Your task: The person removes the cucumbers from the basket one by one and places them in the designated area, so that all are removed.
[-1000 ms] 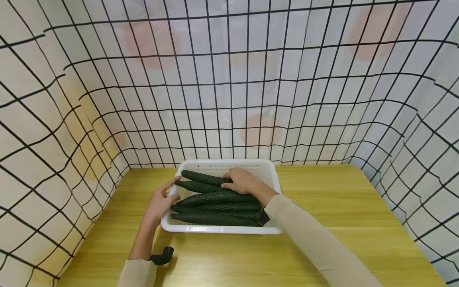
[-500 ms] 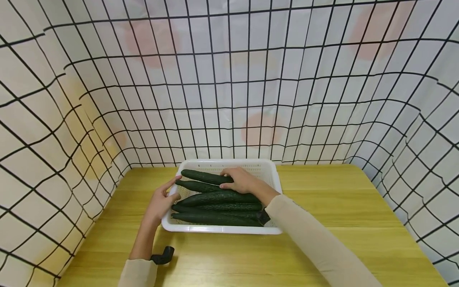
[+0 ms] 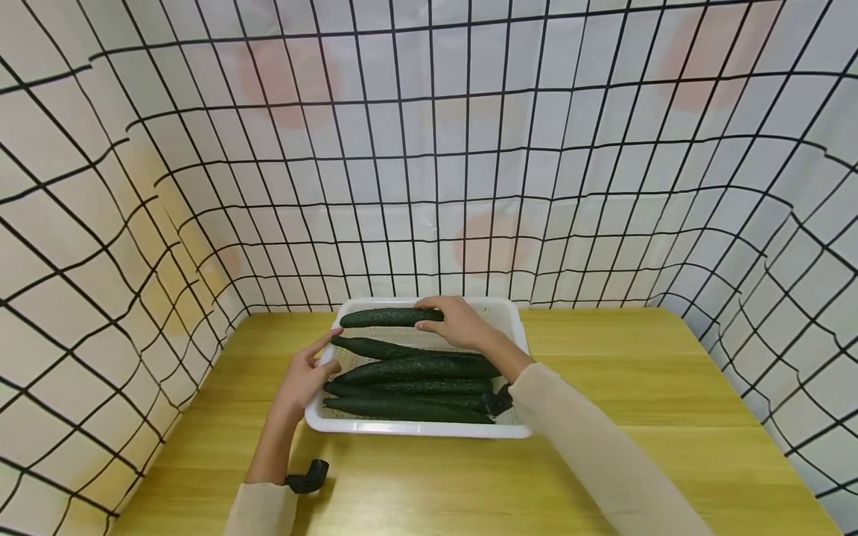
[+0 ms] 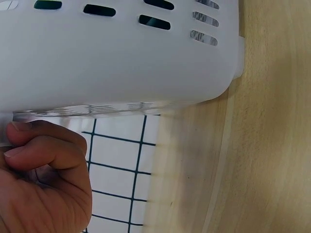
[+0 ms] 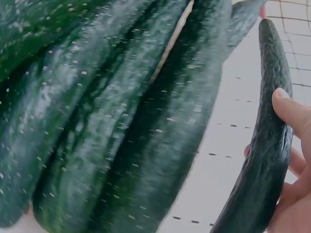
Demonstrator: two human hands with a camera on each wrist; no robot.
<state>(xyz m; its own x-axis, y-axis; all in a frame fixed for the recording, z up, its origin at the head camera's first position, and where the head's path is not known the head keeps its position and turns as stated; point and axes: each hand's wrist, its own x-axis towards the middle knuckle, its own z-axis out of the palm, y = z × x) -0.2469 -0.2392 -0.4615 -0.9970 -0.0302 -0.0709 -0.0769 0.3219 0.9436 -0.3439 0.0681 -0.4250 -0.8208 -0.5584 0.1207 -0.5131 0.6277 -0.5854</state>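
A white plastic basket (image 3: 415, 428) holds several long dark green cucumbers (image 3: 415, 367) lying side by side. My right hand (image 3: 459, 321) grips one cucumber (image 3: 382, 318) near its right end, over the basket's far side and apart from the others. In the right wrist view, my thumb presses the top of that cucumber (image 5: 265, 155), with fingers beneath it. At the basket's left rim, my left hand (image 3: 303, 378) holds on with thumb and fingers. The left wrist view has its curled fingers (image 4: 46, 153) beside the basket's slotted wall (image 4: 121, 63); part of the hand is cut off.
The basket stands on a yellow wooden table (image 3: 603, 387). A black wire grid (image 3: 436, 156) with a pale sheet behind it rises at the back and both sides. Black straps with dark mounts (image 3: 308, 478) sit at my wrists.
My right hand has moved slightly up and away with the far cucumber, which now lies straighter and separate from the next to it. The left hand stays at the rim.
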